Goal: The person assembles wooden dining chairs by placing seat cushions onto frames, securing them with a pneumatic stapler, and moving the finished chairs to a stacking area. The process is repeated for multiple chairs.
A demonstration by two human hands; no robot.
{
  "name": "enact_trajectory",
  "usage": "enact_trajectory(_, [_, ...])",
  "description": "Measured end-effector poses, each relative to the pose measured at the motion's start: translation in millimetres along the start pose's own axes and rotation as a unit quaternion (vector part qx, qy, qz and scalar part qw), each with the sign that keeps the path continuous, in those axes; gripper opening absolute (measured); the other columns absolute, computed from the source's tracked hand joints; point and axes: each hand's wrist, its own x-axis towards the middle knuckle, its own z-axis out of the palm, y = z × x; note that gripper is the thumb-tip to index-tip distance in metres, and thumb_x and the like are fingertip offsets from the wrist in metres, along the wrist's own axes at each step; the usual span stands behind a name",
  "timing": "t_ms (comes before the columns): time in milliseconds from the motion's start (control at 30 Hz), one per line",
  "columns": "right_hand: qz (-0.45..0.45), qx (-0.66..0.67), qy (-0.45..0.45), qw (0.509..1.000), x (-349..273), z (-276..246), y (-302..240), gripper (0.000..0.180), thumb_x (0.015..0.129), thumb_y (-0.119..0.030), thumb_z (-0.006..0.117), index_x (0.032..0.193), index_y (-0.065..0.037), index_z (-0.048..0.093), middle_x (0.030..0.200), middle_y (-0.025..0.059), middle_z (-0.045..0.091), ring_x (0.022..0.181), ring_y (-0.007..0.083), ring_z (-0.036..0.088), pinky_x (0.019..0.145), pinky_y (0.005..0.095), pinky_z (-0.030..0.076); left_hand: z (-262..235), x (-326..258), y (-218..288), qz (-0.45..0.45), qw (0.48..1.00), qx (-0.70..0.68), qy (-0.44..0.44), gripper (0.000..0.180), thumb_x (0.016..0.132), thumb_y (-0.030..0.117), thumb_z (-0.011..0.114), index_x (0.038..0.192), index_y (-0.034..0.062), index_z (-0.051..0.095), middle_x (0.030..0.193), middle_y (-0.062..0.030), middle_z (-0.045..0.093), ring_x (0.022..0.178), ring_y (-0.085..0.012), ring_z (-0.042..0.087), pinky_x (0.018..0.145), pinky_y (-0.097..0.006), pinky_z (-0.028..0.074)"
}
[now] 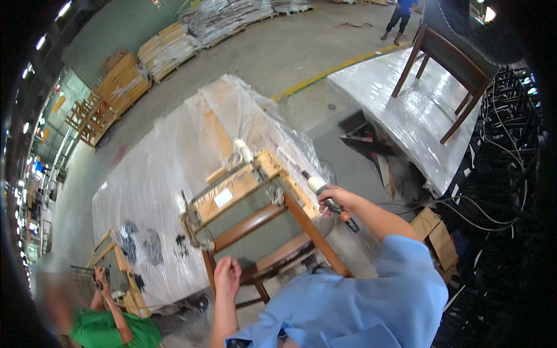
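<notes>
Currently I have the power driver (317, 185) in the right hand (341, 199), just beside the right end of the wooden jig (235, 194); the fingers are wrapped around its dark grip, and its bit points up and to the left in my view. I cannot judge whether the tip touches anything. An orange fitting (346, 217) shows at the tool's lower end. Of the two hands, the left hand (228, 277) is near the brown chair frame (249, 226), fingers curled inward, and I cannot tell whether they enclose anything small. The chair frame lies against the jig, which bears a white label (223, 198), with a white cylindrical part (244, 151) at its far edge. Beyond it I see a large plastic-wrapped stack (156, 191). Off to the left, a co-worker in a green shirt (113, 330) works at a second wooden frame (119, 269). Over on the right, a dark chair (462, 62) stands on another wrapped stack (371, 78), with a cardboard box (427, 225) nearer me. Farther off, someone in blue (403, 8) stands on the grey floor (296, 49).
</notes>
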Motion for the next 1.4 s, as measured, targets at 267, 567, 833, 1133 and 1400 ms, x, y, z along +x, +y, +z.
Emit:
enact_trajectory(267, [-0.029, -0.101, -0.015, 0.994, -262.4, 106.5, 83.6, 0.059, 0.093, -0.048, 0.067, 0.131, -0.007, 0.048, 0.077, 0.0073, 0.061, 0.062, 0.0145, 0.061, 0.053, 0.0296, 0.052, 40.2, 9.8, -31.3, -0.074, 0.988, 0.013, -0.132, 0.020, 0.102, 0.019, 0.062, 0.113, 0.0019, 0.061, 0.088, -0.0050, 0.063, 0.075, -0.0143, 0.059, 0.063, -0.027, 0.046])
enact_trajectory(567, [0.136, -0.253, 0.025, 0.958, -390.9, 101.5, 248.9, 0.034, 0.103, -0.037, 0.057, 0.122, -0.008, 0.058, 0.096, 0.0042, 0.064, 0.084, 0.0102, 0.058, 0.074, 0.0296, 0.051, 66.6, -0.1, -74.6, -0.142, 0.980, 0.058, -0.130, 0.018, 0.101, 0.024, 0.065, 0.098, 0.0061, 0.063, 0.075, 0.0010, 0.059, 0.061, -0.0078, 0.051, 0.050, -0.023, 0.039])
enact_trajectory(833, [0.268, -0.210, -0.059, 0.938, -271.4, 54.0, 258.4, 0.039, 0.102, -0.038, 0.054, 0.128, -0.010, 0.049, 0.092, 0.0039, 0.061, 0.078, 0.0134, 0.059, 0.073, 0.0359, 0.050, 40.7, 19.1, -77.5, -0.097, 0.979, 0.163, -0.078, 0.020, 0.101, 0.024, 0.065, 0.097, 0.0047, 0.062, 0.072, 0.0023, 0.054, 0.058, -0.0061, 0.046, 0.048, -0.022, 0.033])
enact_trajectory(1133, [0.022, -0.186, -0.235, 0.954, -133.3, 35.3, 294.9, 0.033, 0.100, -0.032, 0.055, 0.110, -0.001, 0.053, 0.084, 0.0047, 0.062, 0.071, 0.0146, 0.059, 0.061, 0.0301, 0.046, 36.8, 33.2, -60.9, -0.016, 0.990, 0.141, 0.015, 0.019, 0.105, 0.026, 0.059, 0.100, 0.0074, 0.061, 0.073, 0.0030, 0.049, 0.060, -0.0075, 0.042, 0.050, -0.022, 0.031])
enact_trajectory(1400, [0.175, 0.027, -0.305, 0.936, -105.3, 48.3, 305.5, 0.052, 0.097, -0.047, 0.059, 0.122, -0.003, 0.050, 0.081, 0.0061, 0.063, 0.065, 0.0123, 0.061, 0.055, 0.0276, 0.047, 33.9, 37.6, -62.1, 0.005, 0.980, 0.184, 0.073, 0.020, 0.104, 0.030, 0.060, 0.101, 0.0098, 0.062, 0.073, 0.0062, 0.046, 0.059, -0.0054, 0.039, 0.050, -0.022, 0.027])
